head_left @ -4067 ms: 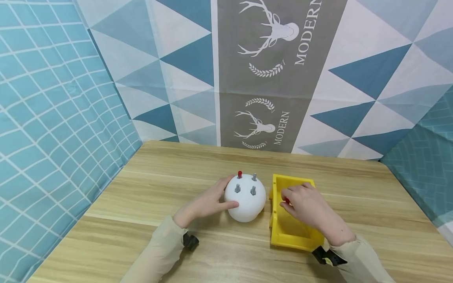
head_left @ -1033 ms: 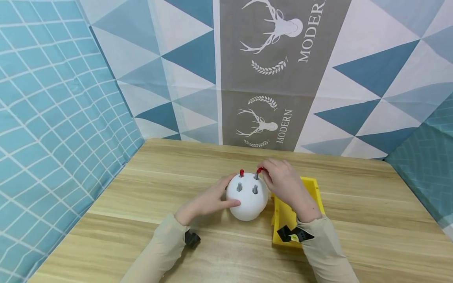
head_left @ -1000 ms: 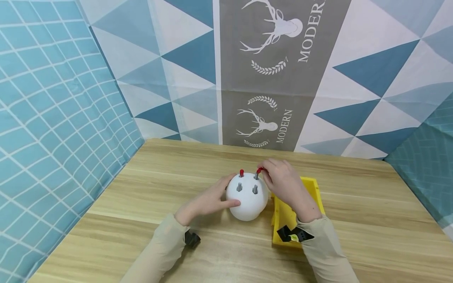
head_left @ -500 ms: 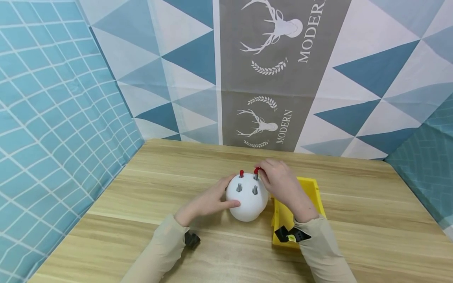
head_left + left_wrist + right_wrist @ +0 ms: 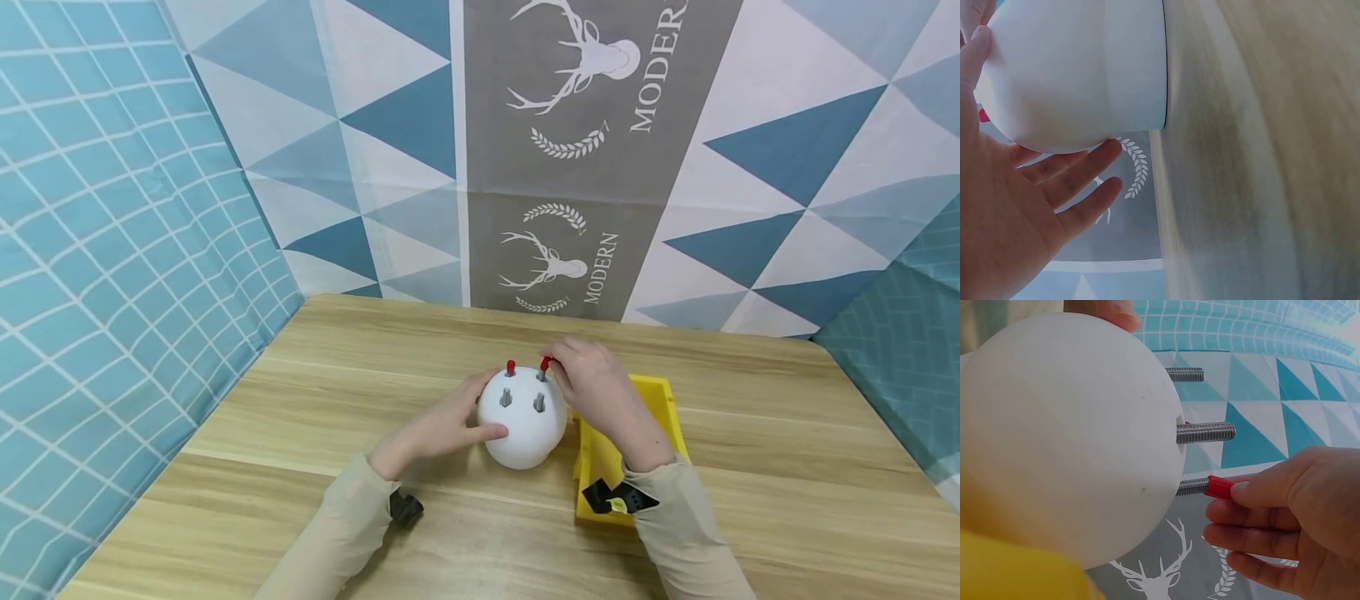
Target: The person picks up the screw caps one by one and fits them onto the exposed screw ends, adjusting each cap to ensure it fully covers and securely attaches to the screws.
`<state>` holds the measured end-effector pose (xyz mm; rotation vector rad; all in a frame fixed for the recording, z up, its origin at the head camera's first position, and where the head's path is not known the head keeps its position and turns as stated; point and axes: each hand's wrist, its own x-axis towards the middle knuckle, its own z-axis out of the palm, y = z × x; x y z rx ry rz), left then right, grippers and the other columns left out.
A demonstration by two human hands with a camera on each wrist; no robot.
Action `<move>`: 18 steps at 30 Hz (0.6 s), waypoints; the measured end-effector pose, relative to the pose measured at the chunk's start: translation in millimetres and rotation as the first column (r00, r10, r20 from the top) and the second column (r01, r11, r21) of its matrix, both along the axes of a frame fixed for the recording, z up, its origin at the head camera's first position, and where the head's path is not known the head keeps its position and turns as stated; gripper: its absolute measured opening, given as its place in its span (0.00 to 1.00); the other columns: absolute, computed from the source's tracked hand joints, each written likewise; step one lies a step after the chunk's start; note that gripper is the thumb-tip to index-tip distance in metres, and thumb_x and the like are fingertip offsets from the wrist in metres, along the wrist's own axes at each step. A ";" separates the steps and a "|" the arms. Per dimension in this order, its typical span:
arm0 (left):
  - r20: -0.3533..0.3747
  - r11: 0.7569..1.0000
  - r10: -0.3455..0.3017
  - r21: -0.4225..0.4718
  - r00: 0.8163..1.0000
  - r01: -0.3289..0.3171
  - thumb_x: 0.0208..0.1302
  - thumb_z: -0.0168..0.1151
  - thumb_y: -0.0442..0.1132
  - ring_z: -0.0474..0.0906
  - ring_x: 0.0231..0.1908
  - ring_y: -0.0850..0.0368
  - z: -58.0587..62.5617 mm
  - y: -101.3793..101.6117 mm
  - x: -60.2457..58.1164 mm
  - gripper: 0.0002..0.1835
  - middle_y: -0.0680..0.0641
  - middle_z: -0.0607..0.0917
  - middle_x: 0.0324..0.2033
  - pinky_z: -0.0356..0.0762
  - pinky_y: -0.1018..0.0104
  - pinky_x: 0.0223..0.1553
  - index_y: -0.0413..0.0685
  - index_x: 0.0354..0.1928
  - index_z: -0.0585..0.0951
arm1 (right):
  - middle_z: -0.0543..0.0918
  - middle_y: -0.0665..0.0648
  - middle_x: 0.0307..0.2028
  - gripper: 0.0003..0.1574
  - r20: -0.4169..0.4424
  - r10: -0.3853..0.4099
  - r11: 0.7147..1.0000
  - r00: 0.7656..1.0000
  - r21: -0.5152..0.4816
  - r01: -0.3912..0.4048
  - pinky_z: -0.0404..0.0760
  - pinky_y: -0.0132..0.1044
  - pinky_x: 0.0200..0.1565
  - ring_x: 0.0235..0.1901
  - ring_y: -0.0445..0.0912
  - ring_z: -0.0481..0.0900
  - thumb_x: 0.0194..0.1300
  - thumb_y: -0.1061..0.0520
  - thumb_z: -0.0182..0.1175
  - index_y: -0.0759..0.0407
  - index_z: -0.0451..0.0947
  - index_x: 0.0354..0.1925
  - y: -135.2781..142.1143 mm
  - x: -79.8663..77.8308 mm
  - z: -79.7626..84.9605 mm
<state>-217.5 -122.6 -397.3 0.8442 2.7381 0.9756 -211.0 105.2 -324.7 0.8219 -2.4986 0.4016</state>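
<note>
A white dome-shaped piece (image 5: 523,437) stands on the table with several threaded metal rods (image 5: 1205,432) sticking out of it. My left hand (image 5: 442,423) holds its left side, thumb on the front and fingers round the far side; in the left wrist view the outer fingers spread loosely past it. With thumb and fingertips, my right hand (image 5: 596,392) pinches a small red cap (image 5: 1218,487) at the end of the far right rod. Another red cap (image 5: 511,367) covers the far left rod. The two nearer rods have bare ends.
A yellow bin (image 5: 663,404) stands just right of the dome, partly hidden under my right forearm. The wooden table (image 5: 315,375) runs back to a patterned cloth wall (image 5: 397,233), with a blue gridded cloth (image 5: 112,208) on the left.
My right hand has left the yellow bin with a red cap and come to the far right rod; over the last second the cap has shifted slightly at its tip. The left hand stays on the dome.
</note>
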 end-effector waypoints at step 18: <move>0.008 1.000 -0.002 0.003 1.000 0.002 0.52 0.55 0.68 0.56 0.65 0.57 -1.0 -1.3 0.0 0.49 0.51 0.57 0.67 0.60 0.56 0.62 0.60 0.71 0.47 | 0.82 0.55 0.35 0.09 0.013 -0.015 1.000 1.000 0.003 0.015 0.77 0.45 0.46 0.36 0.49 0.79 0.58 0.61 0.61 0.60 0.80 0.39 -4.9 -0.6 -2.4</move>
